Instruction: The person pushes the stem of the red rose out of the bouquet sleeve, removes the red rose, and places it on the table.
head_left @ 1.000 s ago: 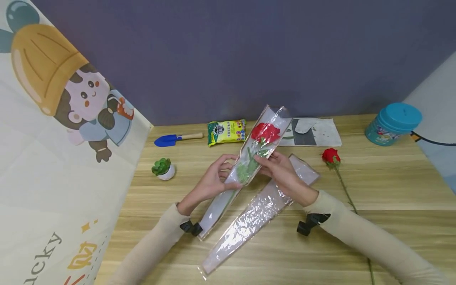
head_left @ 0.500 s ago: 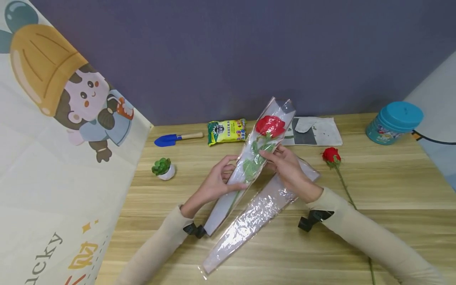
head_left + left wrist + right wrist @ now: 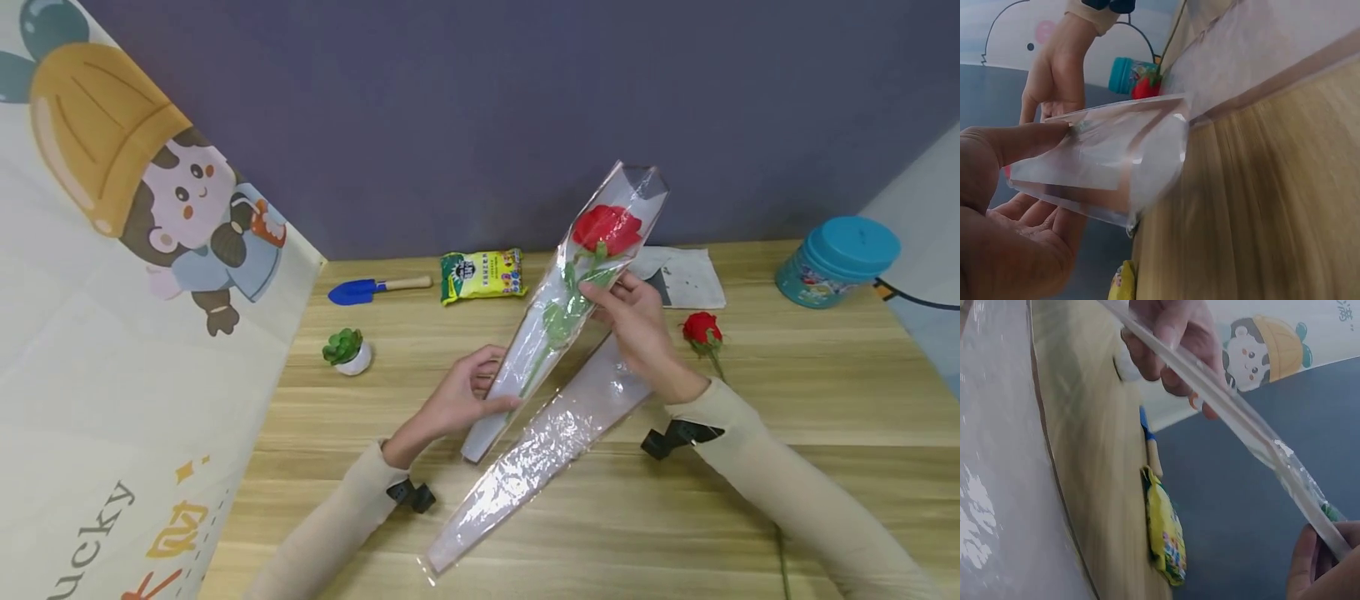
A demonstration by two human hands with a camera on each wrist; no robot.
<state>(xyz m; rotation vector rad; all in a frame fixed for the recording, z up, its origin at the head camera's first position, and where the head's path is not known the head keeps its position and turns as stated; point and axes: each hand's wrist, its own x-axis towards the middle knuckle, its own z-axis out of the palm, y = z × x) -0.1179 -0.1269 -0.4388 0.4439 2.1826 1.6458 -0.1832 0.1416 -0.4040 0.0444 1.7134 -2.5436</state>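
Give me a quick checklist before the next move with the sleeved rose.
1. Left hand grips the narrow lower end of the sleeve: ok.
2. Right hand holds the sleeve just under the bloom: ok.
3. Rose sits inside the sleeve, bloom below the open top: ok.
4. Sleeve lifted off the table: ok at the bloom end; cannot tell at the tip.
5. Empty sleeve lies flat under the hands, apart from the held one: cannot tell whether they touch.
6. Loose rose lies on the table beside the right wrist: ok.
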